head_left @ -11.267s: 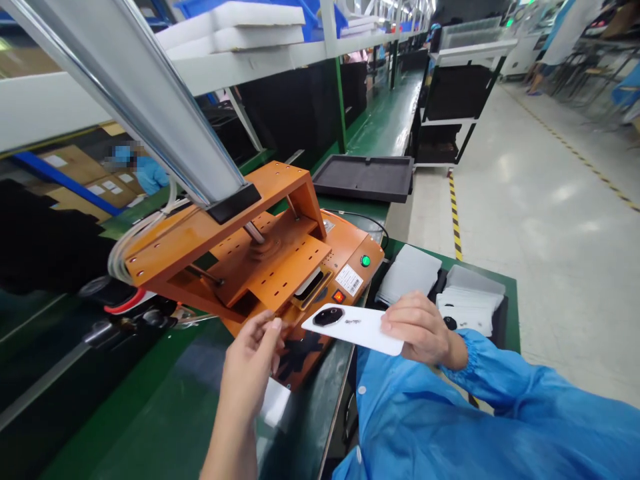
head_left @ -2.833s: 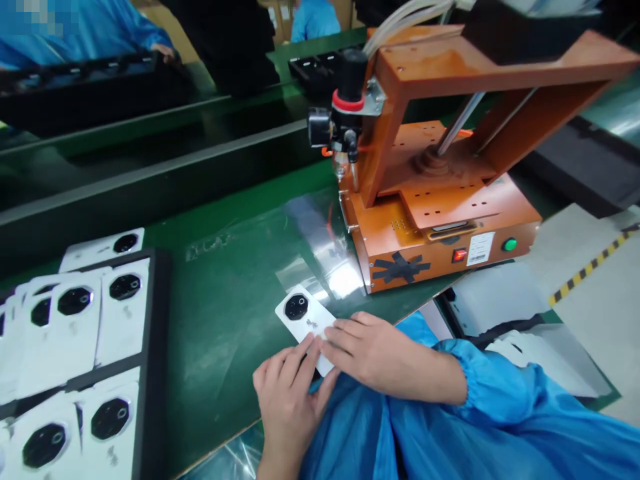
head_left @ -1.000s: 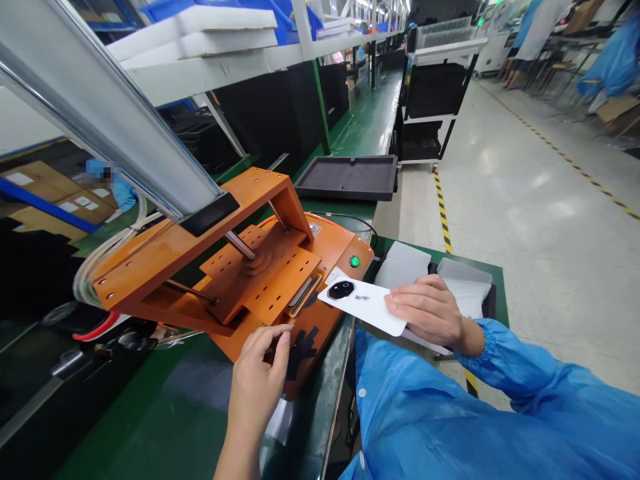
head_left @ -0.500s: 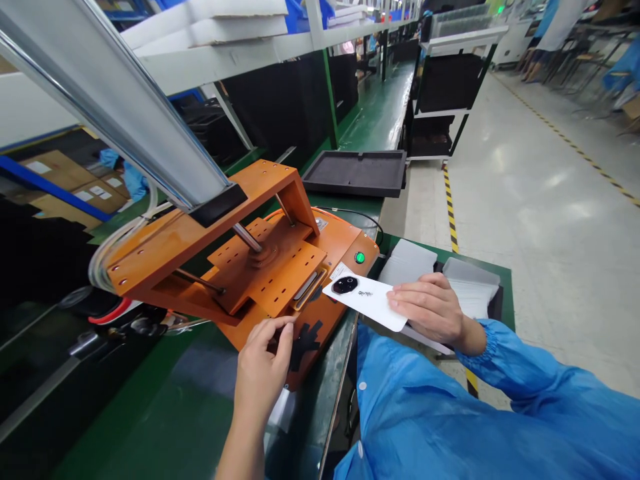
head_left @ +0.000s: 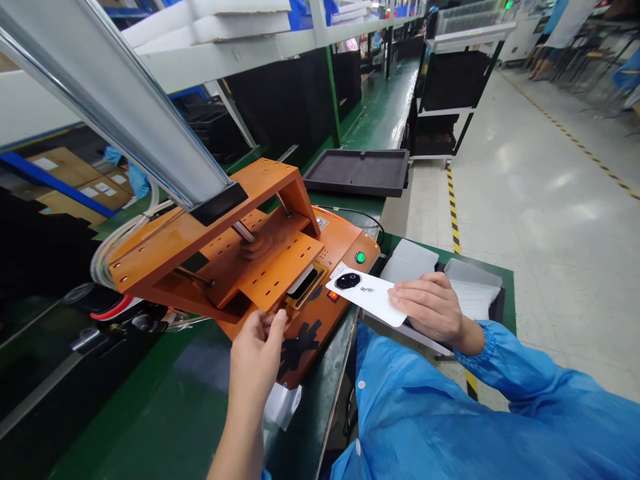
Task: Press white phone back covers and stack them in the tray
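Right hand (head_left: 431, 308) grips a white phone cover (head_left: 369, 298) by its near end. The cover's camera ring faces up, and it is held roughly level above the right front corner of the orange press (head_left: 280, 260), just beside the green button (head_left: 359, 257). Left hand (head_left: 259, 352) has its fingers bunched against the press's front edge; whether it pinches anything cannot be told. A black tray (head_left: 357, 172) lies behind the press on the green desk (head_left: 165, 400).

Garment: bright blue smock (head_left: 425, 413) (thin, slightly glossy)
Right sleeve (head_left: 525, 387): long, gathered elastic cuff
Fastening: white snap (head_left: 359, 385)
Left hand (head_left: 257, 347), right hand (head_left: 430, 310): ungloved
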Demonstrator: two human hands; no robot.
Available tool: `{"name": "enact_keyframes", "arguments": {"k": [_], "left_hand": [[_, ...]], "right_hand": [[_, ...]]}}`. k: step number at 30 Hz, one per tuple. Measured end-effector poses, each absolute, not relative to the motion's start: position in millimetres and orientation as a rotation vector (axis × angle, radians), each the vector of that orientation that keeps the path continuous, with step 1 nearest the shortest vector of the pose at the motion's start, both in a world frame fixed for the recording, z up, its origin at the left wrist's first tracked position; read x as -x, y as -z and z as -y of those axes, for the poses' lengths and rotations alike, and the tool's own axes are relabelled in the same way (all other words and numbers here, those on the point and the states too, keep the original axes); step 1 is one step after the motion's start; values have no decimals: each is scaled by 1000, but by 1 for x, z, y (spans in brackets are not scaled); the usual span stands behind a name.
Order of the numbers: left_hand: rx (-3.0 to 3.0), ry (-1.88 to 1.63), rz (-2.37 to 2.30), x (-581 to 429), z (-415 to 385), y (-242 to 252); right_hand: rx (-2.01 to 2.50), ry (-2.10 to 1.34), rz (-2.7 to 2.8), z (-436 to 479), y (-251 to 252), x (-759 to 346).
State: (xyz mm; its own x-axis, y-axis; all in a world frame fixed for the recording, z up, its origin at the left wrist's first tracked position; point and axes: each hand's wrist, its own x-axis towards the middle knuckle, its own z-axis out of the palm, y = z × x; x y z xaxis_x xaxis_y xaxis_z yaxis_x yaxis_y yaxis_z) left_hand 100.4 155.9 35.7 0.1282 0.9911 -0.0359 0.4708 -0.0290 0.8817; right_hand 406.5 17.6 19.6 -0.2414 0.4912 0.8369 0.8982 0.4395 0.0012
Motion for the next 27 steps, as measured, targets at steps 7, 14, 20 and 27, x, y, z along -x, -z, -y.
{"name": "enact_keyframes", "arguments": {"k": [7,14,20,27], "left_hand": [[-939,-1122,-1122,-163,-185,-51],[-859,-1171,-1178,-166,-152,-47],[-1092,-995,-1387,-111,-31,-20],[-1457,-797,-1364,-75,18,21]], "right_hand": [[1124,683,1930,-42,-9,-398],[1025,746,1850,-118,-1,-377],[996,632,2149,-180,-4,-355],[948,551,2312,-205,-8,-339]]}}
